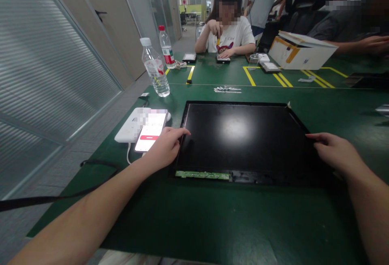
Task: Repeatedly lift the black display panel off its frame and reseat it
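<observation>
A black LCD display panel point(206, 143) lies face up on the green table in front of me, a bright light reflected in its glossy surface. Along its near edge runs a narrow green circuit board point(202, 175). My left hand point(165, 145) grips the panel's left edge, its index finger stretched over the top and the other fingers curled at the side. At the right edge, my right hand point(336, 149) holds the frame between thumb and fingers; some of those fingers are hidden.
Left of the panel, a lit phone point(151, 131) leans over a white box-shaped device point(126, 129) with a cable. Two water bottles point(155, 70) stand farther back. Across the table a person point(227, 34) works with a screwdriver point(218, 43) on a hard drive. A white box point(300, 52) sits at the back right.
</observation>
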A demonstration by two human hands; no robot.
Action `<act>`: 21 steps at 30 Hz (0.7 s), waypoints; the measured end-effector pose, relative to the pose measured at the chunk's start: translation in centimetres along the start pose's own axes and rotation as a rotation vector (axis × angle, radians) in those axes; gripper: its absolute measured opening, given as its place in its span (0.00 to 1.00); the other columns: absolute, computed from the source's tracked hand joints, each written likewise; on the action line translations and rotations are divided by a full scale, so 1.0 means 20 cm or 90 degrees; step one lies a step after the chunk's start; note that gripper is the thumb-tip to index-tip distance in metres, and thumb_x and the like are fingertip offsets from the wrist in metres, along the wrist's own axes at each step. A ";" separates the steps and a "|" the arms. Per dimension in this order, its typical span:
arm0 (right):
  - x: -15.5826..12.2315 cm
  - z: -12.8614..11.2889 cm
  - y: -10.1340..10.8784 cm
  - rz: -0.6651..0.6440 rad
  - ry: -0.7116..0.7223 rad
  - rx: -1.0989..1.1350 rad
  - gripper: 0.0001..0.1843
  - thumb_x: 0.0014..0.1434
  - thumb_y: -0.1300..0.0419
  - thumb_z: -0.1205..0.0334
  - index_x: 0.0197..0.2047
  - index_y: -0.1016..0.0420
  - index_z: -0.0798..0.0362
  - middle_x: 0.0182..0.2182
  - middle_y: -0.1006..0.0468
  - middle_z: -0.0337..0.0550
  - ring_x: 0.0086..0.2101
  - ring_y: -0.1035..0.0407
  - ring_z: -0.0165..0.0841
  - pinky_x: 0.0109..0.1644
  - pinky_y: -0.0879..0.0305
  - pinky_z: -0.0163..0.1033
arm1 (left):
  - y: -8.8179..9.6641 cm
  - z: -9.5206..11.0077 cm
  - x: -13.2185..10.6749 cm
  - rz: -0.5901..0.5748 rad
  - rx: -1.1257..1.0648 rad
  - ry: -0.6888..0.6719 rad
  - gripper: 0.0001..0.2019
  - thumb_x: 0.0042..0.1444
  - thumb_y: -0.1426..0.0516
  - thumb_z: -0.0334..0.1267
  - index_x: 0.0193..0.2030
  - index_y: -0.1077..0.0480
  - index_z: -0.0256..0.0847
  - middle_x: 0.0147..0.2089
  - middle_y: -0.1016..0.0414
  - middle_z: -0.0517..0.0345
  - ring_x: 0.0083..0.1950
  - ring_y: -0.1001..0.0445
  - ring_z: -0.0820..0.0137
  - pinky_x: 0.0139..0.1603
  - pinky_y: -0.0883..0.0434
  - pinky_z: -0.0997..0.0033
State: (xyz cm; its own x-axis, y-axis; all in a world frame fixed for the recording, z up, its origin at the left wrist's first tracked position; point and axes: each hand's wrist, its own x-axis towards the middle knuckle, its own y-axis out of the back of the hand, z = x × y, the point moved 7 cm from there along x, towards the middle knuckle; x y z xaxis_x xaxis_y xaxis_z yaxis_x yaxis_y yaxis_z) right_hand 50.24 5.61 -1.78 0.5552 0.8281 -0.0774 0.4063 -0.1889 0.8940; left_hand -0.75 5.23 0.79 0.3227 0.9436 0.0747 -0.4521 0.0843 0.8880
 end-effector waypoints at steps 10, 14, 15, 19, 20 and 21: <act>0.00 0.00 -0.02 -0.028 -0.010 -0.020 0.27 0.51 0.44 0.67 0.53 0.16 0.54 0.34 0.18 0.49 0.30 0.26 0.41 0.35 0.34 0.42 | 0.00 0.01 0.01 0.000 0.023 0.000 0.20 0.60 0.52 0.25 0.50 0.24 0.45 0.49 0.20 0.49 0.58 0.25 0.51 0.59 0.25 0.45; 0.00 0.00 -0.01 -0.019 -0.014 -0.019 0.26 0.51 0.44 0.66 0.52 0.15 0.54 0.35 0.18 0.49 0.31 0.26 0.41 0.35 0.34 0.43 | 0.00 0.01 0.01 -0.001 0.025 -0.008 0.20 0.59 0.51 0.24 0.49 0.24 0.46 0.48 0.20 0.50 0.57 0.26 0.51 0.56 0.24 0.48; 0.01 0.01 -0.02 -0.021 -0.014 -0.019 0.26 0.51 0.44 0.66 0.52 0.16 0.54 0.35 0.18 0.49 0.30 0.26 0.42 0.35 0.34 0.43 | 0.00 0.01 0.01 -0.002 0.026 -0.008 0.20 0.59 0.52 0.24 0.49 0.24 0.46 0.48 0.20 0.50 0.57 0.26 0.52 0.56 0.24 0.48; 0.00 0.00 -0.02 -0.036 -0.021 -0.011 0.27 0.51 0.43 0.66 0.54 0.16 0.54 0.32 0.19 0.49 0.27 0.28 0.41 0.34 0.34 0.43 | 0.00 0.00 0.00 0.010 0.018 0.000 0.20 0.60 0.51 0.25 0.50 0.24 0.46 0.51 0.19 0.50 0.58 0.26 0.52 0.58 0.25 0.48; -0.01 0.00 -0.02 -0.033 -0.023 -0.014 0.27 0.52 0.43 0.67 0.54 0.16 0.54 0.32 0.19 0.48 0.27 0.28 0.40 0.34 0.34 0.43 | 0.00 0.00 0.00 0.015 0.015 0.002 0.20 0.60 0.52 0.25 0.50 0.24 0.45 0.53 0.19 0.50 0.59 0.26 0.52 0.60 0.25 0.47; -0.01 -0.01 -0.01 -0.031 -0.023 -0.017 0.27 0.52 0.43 0.67 0.53 0.16 0.54 0.31 0.19 0.48 0.27 0.28 0.40 0.34 0.34 0.43 | -0.01 0.00 0.00 0.018 0.015 0.002 0.20 0.61 0.52 0.25 0.51 0.24 0.45 0.55 0.19 0.49 0.60 0.26 0.52 0.61 0.26 0.46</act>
State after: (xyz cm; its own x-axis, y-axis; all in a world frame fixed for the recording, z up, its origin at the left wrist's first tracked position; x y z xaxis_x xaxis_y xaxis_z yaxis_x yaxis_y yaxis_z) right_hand 49.86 5.53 -1.89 0.5610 0.8165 -0.1367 0.4146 -0.1341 0.9001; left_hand -0.73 5.16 0.68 0.3072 0.9466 0.0975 -0.4409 0.0507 0.8961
